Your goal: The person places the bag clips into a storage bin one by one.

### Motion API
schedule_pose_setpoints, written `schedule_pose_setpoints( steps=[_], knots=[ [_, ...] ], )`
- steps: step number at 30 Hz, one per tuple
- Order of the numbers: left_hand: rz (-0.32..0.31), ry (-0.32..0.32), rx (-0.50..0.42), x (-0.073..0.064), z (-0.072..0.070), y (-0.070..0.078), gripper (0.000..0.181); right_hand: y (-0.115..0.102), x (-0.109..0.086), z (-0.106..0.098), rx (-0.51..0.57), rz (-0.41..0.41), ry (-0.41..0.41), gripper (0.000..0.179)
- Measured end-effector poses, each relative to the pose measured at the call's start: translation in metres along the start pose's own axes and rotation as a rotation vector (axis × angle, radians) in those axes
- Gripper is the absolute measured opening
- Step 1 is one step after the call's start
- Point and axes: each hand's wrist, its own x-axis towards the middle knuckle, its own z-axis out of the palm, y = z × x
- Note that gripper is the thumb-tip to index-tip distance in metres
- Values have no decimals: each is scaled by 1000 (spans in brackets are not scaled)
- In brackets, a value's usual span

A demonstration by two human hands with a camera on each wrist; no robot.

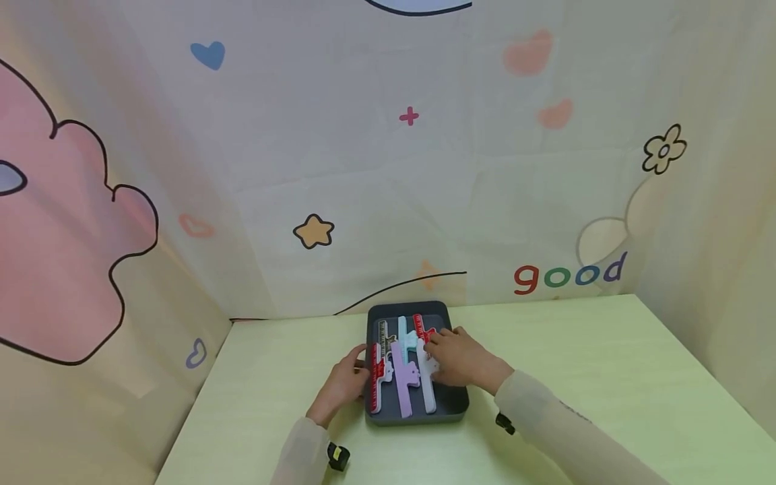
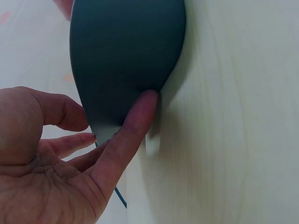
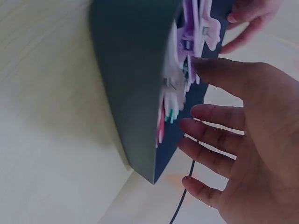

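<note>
A dark grey tray (image 1: 448,407) holds several long plastic clips with shaped tabs. Among them lie a purple clip (image 1: 401,380), a white clip (image 1: 427,384), a red-and-white clip (image 1: 376,387), a light blue clip (image 1: 403,330) and a red clip (image 1: 417,323). At the tray's left side, my left hand (image 1: 345,382) has its thumb against the outer wall and its curled index finger at the rim, as the left wrist view shows. My right hand (image 1: 462,357) hovers over the tray's right rim beside the white clip, fingers spread and relaxed. Whether a fingertip touches a clip cannot be told.
A dark patterned clip (image 1: 382,333) lies near the tray's far left. The pale wooden table (image 1: 576,364) extends on both sides. Behind it hangs a printed curtain (image 1: 364,155), close to the tray's far end.
</note>
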Motion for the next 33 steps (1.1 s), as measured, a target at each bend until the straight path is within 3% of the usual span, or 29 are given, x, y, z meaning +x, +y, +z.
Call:
schedule_pose_setpoints(
  steps=[12, 19, 28, 33],
  knots=[
    [16, 5, -16, 7, -4, -5, 57, 14, -5, -21, 81, -16, 179, 48],
    [39, -14, -31, 3, -4, -11, 57, 15, -10, -21, 143, -11, 195, 48],
    [67, -9, -47, 2, -4, -5, 57, 21, -16, -28, 143, 20, 260, 46],
    [73, 23, -39, 3, -5, -8, 57, 26, -18, -30, 165, 35, 289, 49]
  ],
)
